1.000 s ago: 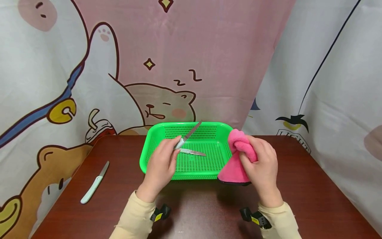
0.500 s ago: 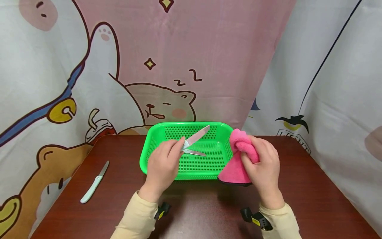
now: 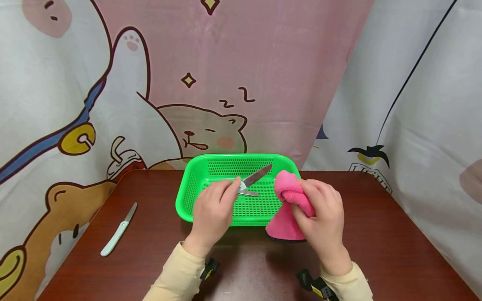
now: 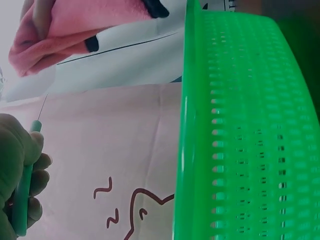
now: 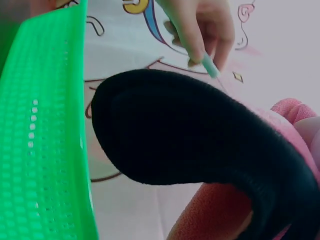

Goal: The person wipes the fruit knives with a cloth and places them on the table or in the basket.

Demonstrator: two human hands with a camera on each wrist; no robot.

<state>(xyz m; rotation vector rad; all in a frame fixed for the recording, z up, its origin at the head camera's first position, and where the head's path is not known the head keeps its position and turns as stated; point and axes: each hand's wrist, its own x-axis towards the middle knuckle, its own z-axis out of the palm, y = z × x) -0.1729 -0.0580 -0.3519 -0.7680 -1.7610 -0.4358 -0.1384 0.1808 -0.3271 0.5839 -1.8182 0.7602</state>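
Observation:
My left hand point(image 3: 214, 211) grips a paring knife point(image 3: 257, 174) by its pale green handle, over the green basket. Its blade points up and to the right, toward the cloth. In the left wrist view, curled fingers wrap the knife handle point(image 4: 22, 197). My right hand point(image 3: 323, 215) holds a bunched pink towel point(image 3: 284, 221) with a dark edge, just right of the blade tip. Part of the towel hangs down in front of the basket's right corner. Inside the green plastic basket point(image 3: 182, 198) lies a second knife point(image 3: 250, 193), its handle hidden behind my left hand.
A third knife point(image 3: 117, 235) with a pale green handle lies on the left of the brown table point(image 3: 380, 234), its blade pointing away. Behind the table hangs a cartoon-printed curtain point(image 3: 286, 83). The basket stands near the table's far edge.
My left hand has shifted right with the knife, whose blade has tilted lower. The right hand has brought the towel left and slightly nearer, toward the blade.

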